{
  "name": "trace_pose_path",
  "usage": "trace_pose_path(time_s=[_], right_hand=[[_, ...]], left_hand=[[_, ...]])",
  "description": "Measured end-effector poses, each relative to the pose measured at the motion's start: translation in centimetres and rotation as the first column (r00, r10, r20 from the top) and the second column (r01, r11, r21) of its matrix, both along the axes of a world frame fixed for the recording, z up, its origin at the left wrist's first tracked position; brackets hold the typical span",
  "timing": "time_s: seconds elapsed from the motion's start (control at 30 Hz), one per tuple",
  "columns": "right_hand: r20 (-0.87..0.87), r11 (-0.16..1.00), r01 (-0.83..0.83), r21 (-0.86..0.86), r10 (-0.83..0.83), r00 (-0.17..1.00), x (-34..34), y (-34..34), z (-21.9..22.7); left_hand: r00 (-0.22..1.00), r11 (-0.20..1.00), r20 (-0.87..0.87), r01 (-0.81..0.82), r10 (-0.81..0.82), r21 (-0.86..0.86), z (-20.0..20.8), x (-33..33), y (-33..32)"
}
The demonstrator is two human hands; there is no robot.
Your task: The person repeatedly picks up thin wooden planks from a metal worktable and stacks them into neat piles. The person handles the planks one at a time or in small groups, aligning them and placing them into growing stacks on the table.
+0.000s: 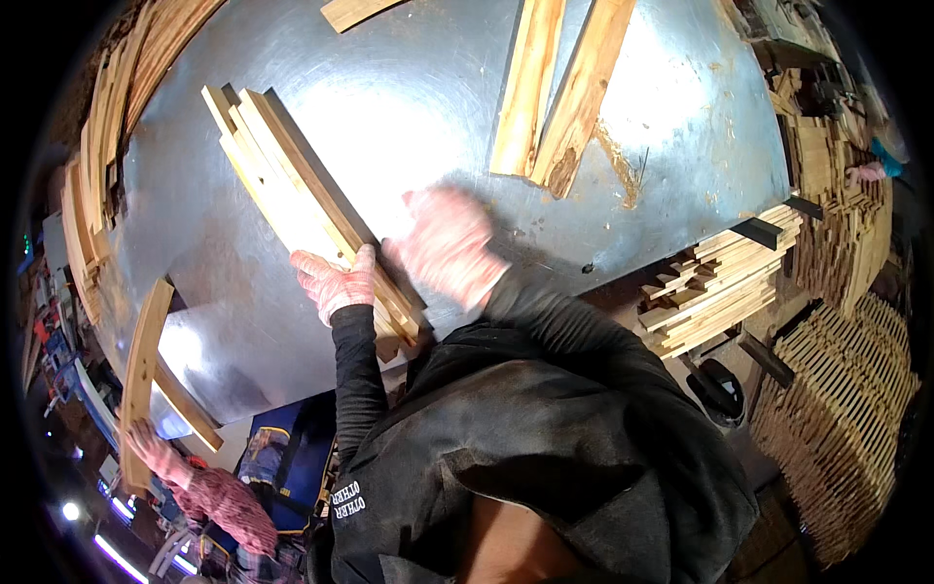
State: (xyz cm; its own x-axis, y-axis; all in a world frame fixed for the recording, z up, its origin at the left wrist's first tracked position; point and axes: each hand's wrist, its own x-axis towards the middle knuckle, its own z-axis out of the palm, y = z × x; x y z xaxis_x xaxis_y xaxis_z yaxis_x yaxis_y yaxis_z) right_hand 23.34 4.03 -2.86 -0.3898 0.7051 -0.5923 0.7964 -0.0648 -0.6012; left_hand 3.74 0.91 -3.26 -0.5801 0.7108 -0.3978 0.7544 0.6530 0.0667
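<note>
Several narrow wooden strips (282, 180) lie side by side on a shiny metal table (428, 127), slanting from the far left toward my body. Near their closer end, my left hand (336, 284) in a pinkish glove is closed over the strips, thumb on the right side and fingers on the left. My right hand (448, 243), gloved alike, is just right of the bundle; motion smears its fingers, so I cannot tell whether it touches the wood. Two wider boards (574, 97) lie farther off to the right.
At lower left, a co-worker's gloved hand (156, 453) holds a board (146, 365) at the table edge. Long boards (117, 107) are stacked at far left. Beside the table's right edge is a pile of strips (720, 277), with more stacked wood (842, 389) beyond. Wood debris (620, 165) lies near the wider boards.
</note>
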Motion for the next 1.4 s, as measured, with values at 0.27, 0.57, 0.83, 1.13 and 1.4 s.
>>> trace_pose_path(time_s=[0.27, 0.57, 0.83, 1.13, 1.4], right_hand=[[0.250, 0.619, 0.588, 0.521, -0.769, 0.589, 12.3, 1.7, -4.4], [0.392, 0.720, 0.441, 0.536, -0.675, 0.625, 17.6, -9.6, -1.5], [-0.115, 0.183, 0.983, 0.030, -0.976, 0.186, 22.7, -15.5, -2.7], [0.372, 0.645, 0.527, 0.554, -0.757, 0.537, 15.5, -13.4, -2.4], [0.680, 0.738, 0.625, 0.257, -0.597, 0.426, 16.7, -18.4, 0.3]], left_hand=[[0.999, 0.999, -0.031, 0.019, -0.020, -0.037, 1.1, -2.2, -0.6], [0.963, 0.983, -0.195, 0.184, -0.186, -0.028, 1.0, -6.6, -2.5], [0.706, 0.483, -0.198, 0.635, -0.680, 0.603, 1.7, -1.6, 8.0], [0.299, 0.283, -0.296, 0.954, -0.907, 0.097, -1.2, 10.1, 29.6], [0.357, 0.366, -0.265, 0.930, -0.896, 0.016, 3.0, 13.4, 34.1]])
